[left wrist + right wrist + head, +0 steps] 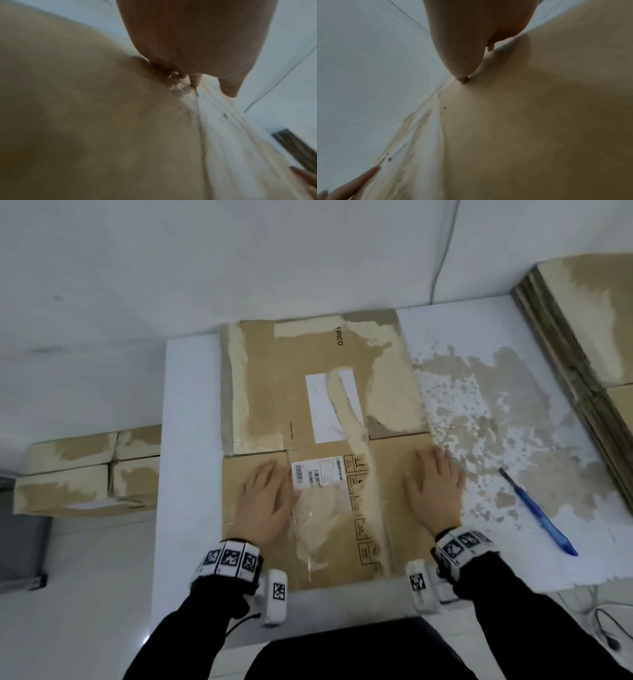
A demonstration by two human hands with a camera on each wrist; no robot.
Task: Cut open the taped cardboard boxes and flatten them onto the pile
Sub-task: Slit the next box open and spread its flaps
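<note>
From the head view, a flattened brown cardboard box (322,446) printed "PICO", bearing a white barcode label (317,473), lies along the white bench's (191,405) left edge. The left hand (263,501) and right hand (433,491) press it, fingers straight. A blue pen-shaped cutter (537,510) lies rightward. Both wrist views show blurred palms on cardboard.
</note>
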